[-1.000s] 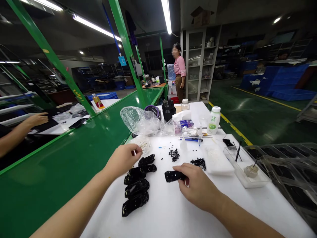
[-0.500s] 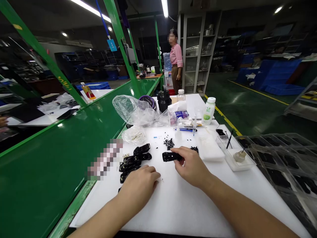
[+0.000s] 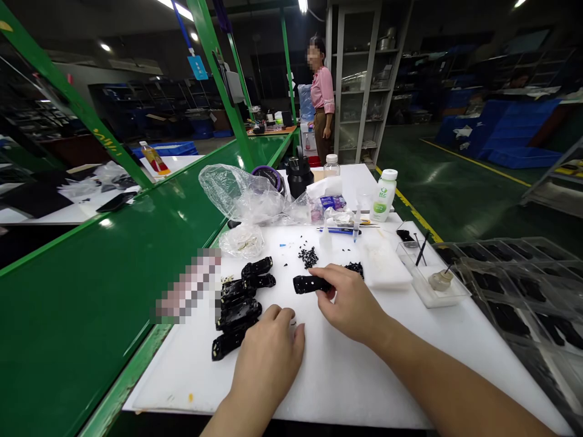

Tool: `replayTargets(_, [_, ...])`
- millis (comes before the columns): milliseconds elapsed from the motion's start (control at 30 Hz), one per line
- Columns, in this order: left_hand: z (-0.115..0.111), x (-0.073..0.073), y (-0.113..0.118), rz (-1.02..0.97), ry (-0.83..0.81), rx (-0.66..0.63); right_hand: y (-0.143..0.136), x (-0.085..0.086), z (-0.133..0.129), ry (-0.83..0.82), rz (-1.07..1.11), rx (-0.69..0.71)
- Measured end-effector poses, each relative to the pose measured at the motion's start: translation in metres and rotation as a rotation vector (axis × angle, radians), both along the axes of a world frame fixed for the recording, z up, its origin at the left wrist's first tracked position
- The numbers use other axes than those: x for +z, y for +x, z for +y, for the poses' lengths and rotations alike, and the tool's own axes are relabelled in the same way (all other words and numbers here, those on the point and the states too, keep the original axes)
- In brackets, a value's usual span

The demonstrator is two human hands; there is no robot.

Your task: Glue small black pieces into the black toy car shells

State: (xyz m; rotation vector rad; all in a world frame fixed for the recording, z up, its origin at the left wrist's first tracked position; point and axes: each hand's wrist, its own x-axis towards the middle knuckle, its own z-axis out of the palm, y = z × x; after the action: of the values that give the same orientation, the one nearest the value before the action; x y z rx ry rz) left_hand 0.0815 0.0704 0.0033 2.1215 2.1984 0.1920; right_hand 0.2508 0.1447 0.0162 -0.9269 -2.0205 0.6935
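A black, narrow plastic part with small light spots (image 3: 304, 284) is gripped at its right end between the thumb and fingers of my right hand (image 3: 353, 303), just above the white work surface. Lower and to the left, my left hand (image 3: 268, 352) rests palm down, its fingers bent and its thumb apart from them. Some tiny specks lie by its fingertips, too small to name. Several similar black parts (image 3: 239, 314) lie stacked left of that hand. Beyond the held part is a pile of tiny black pieces (image 3: 308, 257); a second small pile (image 3: 355, 267) sits partly behind my right hand.
Clear plastic bags (image 3: 246, 200), a black flask (image 3: 299, 176) and a white bottle (image 3: 385, 195) stand at the back. Rightward are a white foam block (image 3: 387, 267), a clear tray with a small jar (image 3: 441, 280), and compartment trays (image 3: 505, 285). A person in pink (image 3: 322, 91) stands beyond.
My left hand has shifted right and turned, its thumb now showing apart from the fingers. More of the stacked black parts show. My right hand keeps its hold on the black part.
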Motion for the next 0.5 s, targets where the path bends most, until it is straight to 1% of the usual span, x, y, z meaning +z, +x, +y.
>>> replayTargets(100, [-0.002,-0.005,0.0,-0.043,0.006,-0.001,-0.001,-0.001,-0.001,-0.004,-0.036,0.003])
replayTargets(167, [-0.004,-0.005,0.003,-0.061,-0.001,-0.017,-0.001,-0.002,-0.002,-0.012,-0.068,0.016])
replayTargets(233, [-0.006,-0.001,0.005,-0.047,-0.005,-0.05,-0.001,-0.003,-0.002,-0.02,-0.1,0.025])
replayTargets(300, [-0.006,0.011,-0.003,-0.051,0.031,-0.082,0.0,-0.004,-0.002,-0.039,-0.122,0.024])
replayTargets(367, [-0.003,0.027,-0.024,-0.101,0.133,-0.052,0.0,-0.004,-0.001,-0.065,-0.134,0.021])
replayTargets(400, [0.001,0.036,-0.04,-0.133,0.204,0.011,0.001,-0.004,-0.001,-0.075,-0.137,0.023])
replayTargets(433, [0.005,0.044,-0.059,-0.135,0.242,0.105,0.001,-0.004,-0.001,-0.084,-0.142,0.027])
replayTargets(467, [0.01,0.05,-0.079,-0.113,0.223,0.199,0.0,-0.004,-0.002,-0.089,-0.147,0.033])
replayTargets(500, [0.016,0.054,-0.099,-0.092,0.133,0.26,0.0,-0.004,-0.003,-0.091,-0.154,0.041])
